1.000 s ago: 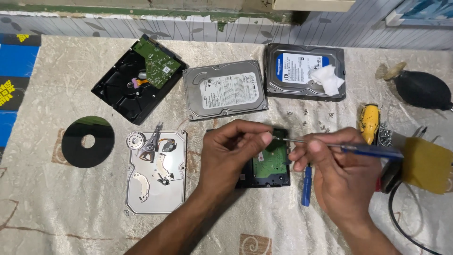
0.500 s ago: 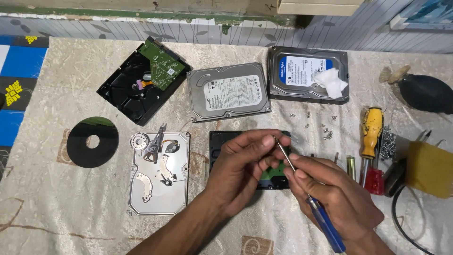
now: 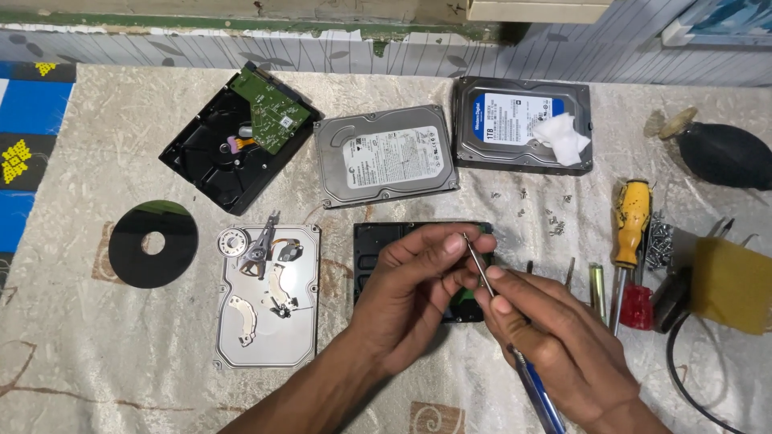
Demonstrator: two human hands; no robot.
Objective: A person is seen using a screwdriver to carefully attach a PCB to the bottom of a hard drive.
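My right hand [image 3: 555,345] grips a thin blue-handled screwdriver [image 3: 535,386], its metal shaft slanting up to the left. My left hand [image 3: 410,301] pinches the shaft near its tip with thumb and forefinger. Both hands hover over a black hard drive [image 3: 378,249] lying circuit side up; its green board is mostly hidden under my fingers. To the left lies an opened silver drive base [image 3: 269,321] with its actuator arm and small parts exposed.
A black platter disc [image 3: 153,243] lies far left. At the back: a black drive with a green board [image 3: 241,137], a silver drive [image 3: 384,157], a blue-labelled drive [image 3: 523,124] with tissue. Loose screws [image 3: 551,217], a yellow-handled screwdriver [image 3: 631,221], a yellow sponge [image 3: 732,285] and a black blower [image 3: 720,153] lie right.
The screwdriver swung from lying level, pointing left, to slanting steeply with its handle toward me. My left fingers moved onto its tip, and both hands shifted slightly nearer to me.
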